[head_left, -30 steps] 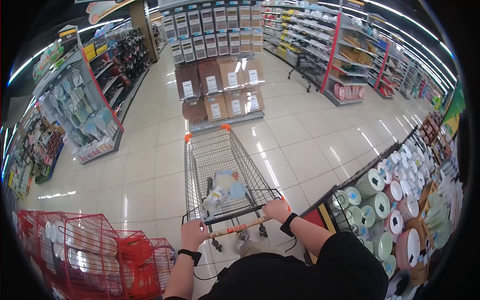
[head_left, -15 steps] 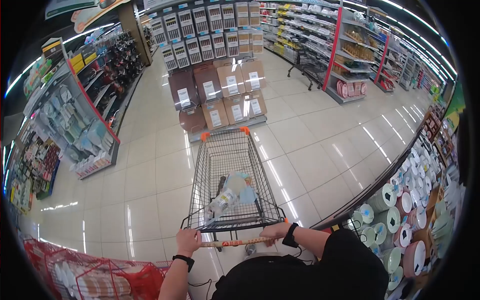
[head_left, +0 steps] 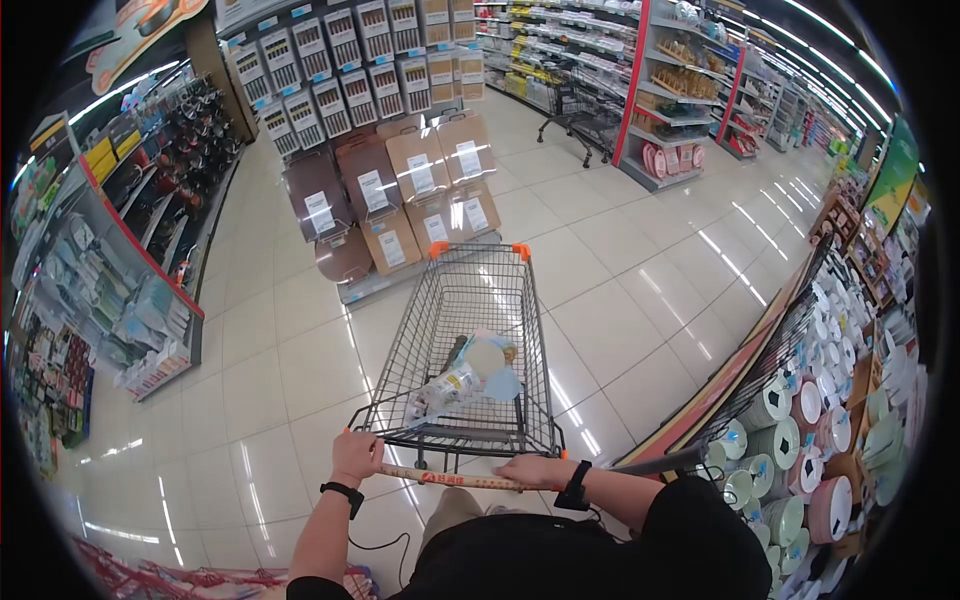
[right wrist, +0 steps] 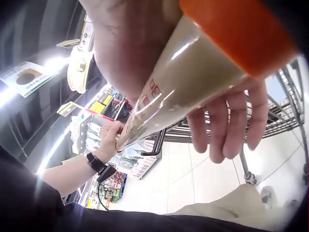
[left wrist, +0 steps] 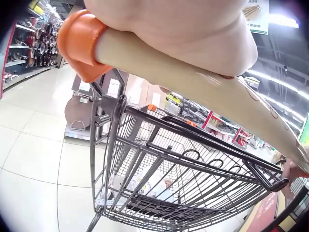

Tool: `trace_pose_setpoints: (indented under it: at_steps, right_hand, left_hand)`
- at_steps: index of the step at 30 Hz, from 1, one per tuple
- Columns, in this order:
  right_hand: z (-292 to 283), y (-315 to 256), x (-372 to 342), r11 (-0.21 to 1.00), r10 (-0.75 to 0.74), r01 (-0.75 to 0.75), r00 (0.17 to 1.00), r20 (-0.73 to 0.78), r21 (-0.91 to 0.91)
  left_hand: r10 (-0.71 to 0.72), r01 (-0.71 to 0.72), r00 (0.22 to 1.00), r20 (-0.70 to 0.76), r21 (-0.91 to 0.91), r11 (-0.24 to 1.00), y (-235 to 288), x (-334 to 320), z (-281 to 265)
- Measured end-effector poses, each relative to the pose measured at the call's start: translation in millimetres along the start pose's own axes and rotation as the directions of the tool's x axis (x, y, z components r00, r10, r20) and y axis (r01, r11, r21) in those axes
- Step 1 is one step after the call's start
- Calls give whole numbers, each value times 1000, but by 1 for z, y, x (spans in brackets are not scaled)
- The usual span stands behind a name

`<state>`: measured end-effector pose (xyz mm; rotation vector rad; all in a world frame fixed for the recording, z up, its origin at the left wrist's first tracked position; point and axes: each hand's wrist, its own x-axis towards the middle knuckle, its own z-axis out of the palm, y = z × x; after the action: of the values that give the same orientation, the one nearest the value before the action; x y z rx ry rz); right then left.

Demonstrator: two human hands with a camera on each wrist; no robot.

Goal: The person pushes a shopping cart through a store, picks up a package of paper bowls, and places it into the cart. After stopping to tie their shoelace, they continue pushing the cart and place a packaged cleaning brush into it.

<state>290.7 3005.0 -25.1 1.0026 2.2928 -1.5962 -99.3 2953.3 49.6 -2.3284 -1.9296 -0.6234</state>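
Observation:
A metal wire shopping cart (head_left: 415,335) with orange corner caps stands in front of me. My left hand (head_left: 357,456) grips the left end of its pale printed handle (head_left: 445,478). Near the handle's right end my right hand (head_left: 530,470) rests over the bar. In the right wrist view its fingers (right wrist: 234,123) hang fairly straight below the handle. The right wrist view also has the left hand (right wrist: 110,137) on the bar's far end. In the cart lie a clear plastic-wrapped package (head_left: 445,390) and a light blue item (head_left: 502,384).
Ahead stands a rack of cutting boards (head_left: 420,165) with hanging packs of chopsticks (head_left: 345,45). Stacked dishes (head_left: 780,440) line the right side. A shelf end (head_left: 110,300) is at left, red wire baskets (head_left: 150,580) at lower left. Another cart (head_left: 575,115) stands farther off.
The cart has swung to the right relative to the cutting board rack. The red baskets have slid mostly out of view at lower left. My right hand lies flatter on the handle.

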Motion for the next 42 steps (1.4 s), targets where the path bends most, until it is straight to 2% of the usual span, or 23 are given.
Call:
trace_pose_setpoints:
  at_steps: [1,3,5,7,10,12,15,16,18,20,23,24,27,28,30,33,34,35,36,37,38,39,42]
  right_hand:
    - [-11,-12,-8,1000,2,-2,1000,-10,6]
    - [-38,-32,-20,990,40,-55,993,115,133]
    - [-57,-26,-18,989,26,-37,997,79,140]
    - [-77,-24,-21,997,-11,11,1000,-9,-77]
    - [-112,-14,-24,1000,31,-30,994,-109,6]
    - [-131,-7,-26,998,68,-67,986,-154,14]
    - [-169,15,-25,985,153,-167,964,-216,-51]
    - [-182,23,-26,988,152,-151,955,-256,25]
    - [-203,46,-22,994,113,-107,919,-377,36]
    - [-233,44,-30,976,219,-204,878,-425,81]
    - [-284,32,-51,863,444,-505,734,-514,23]
    - [-286,45,-53,839,384,-541,658,-648,-52]
    - [-320,56,-59,700,462,-703,578,-672,-124]
    - [-332,67,-59,698,475,-708,569,-671,-106]
    - [-356,89,-58,711,272,-676,518,-811,-193]
    - [-398,116,-65,721,212,-658,507,-835,-216]
    - [-413,123,-67,692,259,-699,471,-843,-178]
    - [-422,140,-67,731,199,-665,425,-883,-155]
    - [-436,156,-67,697,149,-690,405,-902,-195]
    - [-454,165,-71,704,-55,-654,336,-940,-275]
    - [-470,179,-72,752,154,-644,381,-912,-142]
    - [-489,181,-76,781,170,-616,368,-914,-103]
    - [-524,199,-78,776,98,-611,359,-928,-154]
  left_hand:
    - [-4,4,999,38,-4,1000,2,15,1]
    - [14,-13,997,79,-15,1000,-1,46,9]
    - [32,-25,996,87,-89,996,-4,77,24]
    - [38,-25,992,119,-109,994,-4,108,37]
    - [54,-22,986,160,-191,981,2,160,50]
    - [65,-41,958,279,-90,995,5,197,64]
    - [91,-45,938,336,-142,989,17,255,80]
    - [88,-30,927,364,-163,986,22,278,87]
    - [173,-127,929,328,-156,980,27,320,106]
    - [219,-167,909,356,-171,971,37,364,120]
    - [269,-200,886,379,-212,957,52,429,142]
    - [266,-199,884,384,-204,958,59,450,150]
    - [300,-232,858,418,-205,951,78,504,173]
    - [314,-246,845,433,-208,947,85,522,181]
    - [352,-284,805,478,-211,935,98,559,196]
    - [392,-295,756,525,-262,919,119,604,212]
    - [410,-292,752,517,-297,909,122,618,227]
    - [464,-361,766,445,-300,883,114,627,259]
    - [510,-431,785,351,-280,858,111,644,277]
    - [368,-285,761,534,-235,929,135,662,265]
    - [226,-163,729,646,-157,974,159,677,249]
    - [244,-227,727,641,-111,967,166,692,257]
    - [250,-192,803,541,-162,968,177,713,268]
